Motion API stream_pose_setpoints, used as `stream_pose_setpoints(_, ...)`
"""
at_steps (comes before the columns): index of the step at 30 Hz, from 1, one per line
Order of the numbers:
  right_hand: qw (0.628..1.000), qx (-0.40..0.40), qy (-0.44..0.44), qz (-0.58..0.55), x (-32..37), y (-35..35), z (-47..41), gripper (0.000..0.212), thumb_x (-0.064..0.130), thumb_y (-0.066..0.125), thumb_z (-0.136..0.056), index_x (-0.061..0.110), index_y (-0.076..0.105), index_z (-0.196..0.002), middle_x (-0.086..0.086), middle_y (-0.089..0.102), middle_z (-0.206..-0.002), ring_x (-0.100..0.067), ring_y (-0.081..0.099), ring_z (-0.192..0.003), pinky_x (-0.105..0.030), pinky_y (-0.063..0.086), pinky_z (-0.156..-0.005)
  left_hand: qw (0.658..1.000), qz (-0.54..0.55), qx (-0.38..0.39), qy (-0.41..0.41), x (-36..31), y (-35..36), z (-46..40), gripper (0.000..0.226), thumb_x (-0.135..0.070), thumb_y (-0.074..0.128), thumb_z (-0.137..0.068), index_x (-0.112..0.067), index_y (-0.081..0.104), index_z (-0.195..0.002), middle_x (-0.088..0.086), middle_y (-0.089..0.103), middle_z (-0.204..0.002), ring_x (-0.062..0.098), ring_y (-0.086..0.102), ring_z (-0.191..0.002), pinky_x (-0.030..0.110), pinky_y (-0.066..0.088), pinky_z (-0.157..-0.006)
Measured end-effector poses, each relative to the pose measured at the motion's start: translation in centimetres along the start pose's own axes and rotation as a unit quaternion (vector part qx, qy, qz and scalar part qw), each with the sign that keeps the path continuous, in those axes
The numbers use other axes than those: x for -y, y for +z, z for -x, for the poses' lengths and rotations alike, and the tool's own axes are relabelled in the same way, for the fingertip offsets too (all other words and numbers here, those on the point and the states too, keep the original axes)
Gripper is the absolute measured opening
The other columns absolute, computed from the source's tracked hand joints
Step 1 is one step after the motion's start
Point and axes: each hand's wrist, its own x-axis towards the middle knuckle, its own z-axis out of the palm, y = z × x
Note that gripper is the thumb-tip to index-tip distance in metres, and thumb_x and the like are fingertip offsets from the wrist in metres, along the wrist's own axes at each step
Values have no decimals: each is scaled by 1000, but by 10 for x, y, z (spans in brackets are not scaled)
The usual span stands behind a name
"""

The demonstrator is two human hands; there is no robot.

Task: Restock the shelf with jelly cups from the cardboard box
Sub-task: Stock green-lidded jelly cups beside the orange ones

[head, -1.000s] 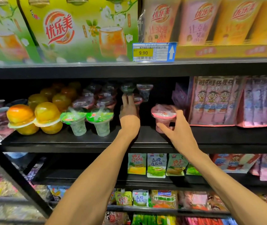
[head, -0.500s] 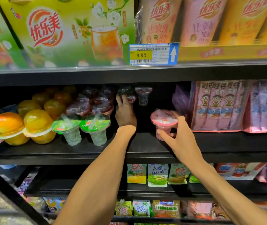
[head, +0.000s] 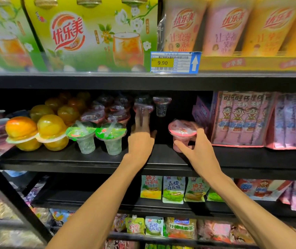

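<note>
A pink-lidded jelly cup stands at the middle of the black shelf, and my right hand is closed around its lower body. My left hand reaches deeper into the shelf. Its fingers are stretched flat against a dark-lidded jelly cup in the back row, with the thumb held off to the side. A second dark-lidded cup stands just right of it. The cardboard box is not in view.
Two green-lidded cups and orange dome jellies fill the shelf's left part. Pink snack bags stand right of the pink cup. Above are drink boxes and a price tag; below are small snack pouches.
My left hand has stayed at the back-row cup, with its fingers now flatter against it. My right hand has kept its grip on the pink cup in about the same spot.
</note>
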Motion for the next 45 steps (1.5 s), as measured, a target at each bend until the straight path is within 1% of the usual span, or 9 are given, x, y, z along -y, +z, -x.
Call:
stream_pose_setpoints(6, 997, 15, 48, 53, 2, 2, -18, 52, 48, 78, -89, 3, 57, -102, -12, 67, -99, -29, 66, -88, -48, 56, -78, 996, -28, 5, 89, 14, -29, 65, 63, -56, 53, -101, -23, 39, -153, 5, 49, -140, 29, 51, -125, 41, 51, -93)
stream_pose_setpoints(9, 996, 46, 56, 49, 0, 9, -36, 50, 44, 78, -90, -1, 63, -105, -8, 67, -86, -28, 64, -79, -36, 48, -63, 994, 14, 40, 104, 30, -38, 87, 75, -70, 50, -95, -30, 37, -158, -1, 43, -155, 19, 38, -143, 39, 41, -114)
stream_pose_setpoints(11, 998, 54, 32, 15, 1, 17, -49, 63, 31, 80, -90, 11, 48, -141, -1, 64, -111, -20, 63, -101, -29, 49, -80, 992, 17, 59, 110, 36, -42, 99, 80, -77, 49, -90, -34, 38, -157, -5, 39, -160, 15, 33, -148, 38, 33, -121)
stream_pose_setpoints(13, 998, 49, 33, -9, 1, 26, -65, 79, 23, 82, -89, 19, 35, -152, -5, 60, -134, -25, 61, -121, -41, 49, -104, 990, 1, 65, 122, 38, -44, 104, 83, -83, 46, -87, -36, 42, -155, -8, 41, -159, 14, 34, -147, 38, 30, -122)
stream_pose_setpoints(16, 998, 47, 50, 0, -3, 41, -90, 84, 25, 82, -87, 22, 33, -155, -7, 59, -143, -28, 60, -128, -44, 47, -110, 988, -38, 67, 133, 37, -41, 104, 88, -90, 34, -83, -35, 52, -149, -7, 48, -154, 17, 39, -144, 43, 29, -122)
stream_pose_setpoints(23, 998, 38, 32, -39, -11, 60, -116, 79, 27, 80, -89, 25, 33, -154, 3, 63, -135, -14, 61, -120, -26, 41, -98, 990, -47, 57, 123, 39, -32, 103, 90, -91, 30, -81, -35, 57, -145, -7, 52, -152, 20, 40, -146, 44, 25, -124)
stream_pose_setpoints(32, 998, 43, 26, -45, -13, 75, -134, 78, 26, 77, -92, 25, 31, -155, 1, 62, -138, -8, 57, -118, -27, 40, -99, 988, -63, 54, 130, 41, -29, 102, 89, -92, 26, -83, -35, 60, -143, -6, 55, -149, 21, 43, -144, 47, 29, -123)
stream_pose_setpoints(38, 998, 40, 31, -28, -13, 77, -135, 80, 28, 77, -93, 24, 29, -157, -2, 62, -140, -19, 61, -126, -27, 41, -99, 987, -69, 57, 132, 41, -29, 101, 90, -92, 26, -83, -35, 60, -143, -6, 55, -149, 20, 43, -144, 49, 30, -122)
stream_pose_setpoints(45, 995, 62, 56, 48, -8, 64, -126, 116, 46, 78, -89, 32, -7, -165, -12, 36, -165, -38, 44, -145, -48, 40, -113, 987, -70, 65, 133, 40, -31, 101, 92, -92, 25, -81, -34, 57, -145, -5, 52, -151, 21, 40, -146, 48, 24, -124)
